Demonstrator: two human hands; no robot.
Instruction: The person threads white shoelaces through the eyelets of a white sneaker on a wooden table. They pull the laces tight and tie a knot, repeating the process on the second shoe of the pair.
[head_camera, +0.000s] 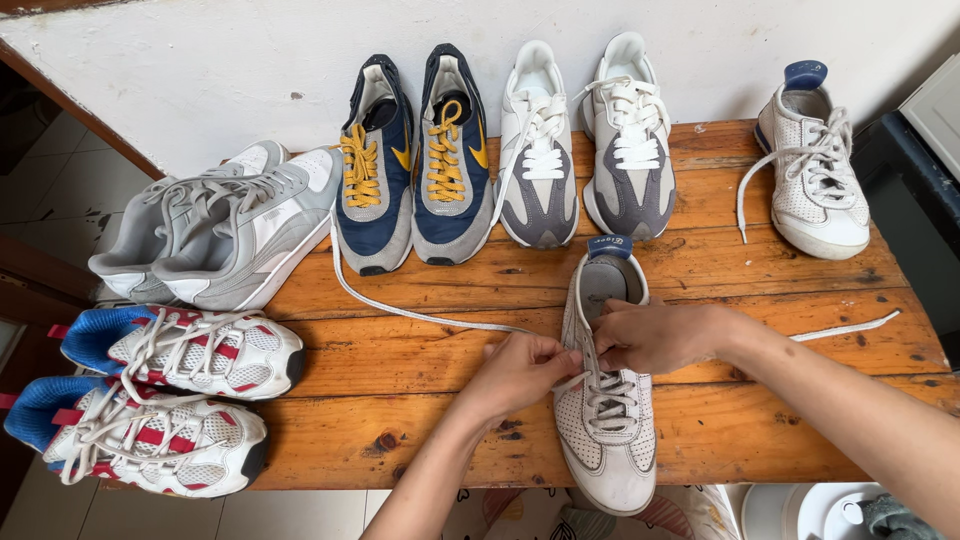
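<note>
Wooden table (420, 350): your left hand (520, 370) and right hand (650, 335) pinch the lace (400, 308) on the white shoe (605, 400); its trailing slack may snag.

Ten shoes (606, 400) on one wooden table (420, 420); two hands (520, 370) at work

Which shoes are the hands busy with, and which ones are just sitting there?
Busy with:
white shoe, its long white lace, left hand, right hand

Just sitting there:
matching white shoe, grey pair, navy pair with yellow laces, grey-and-white pair, red-white-blue pair
</note>
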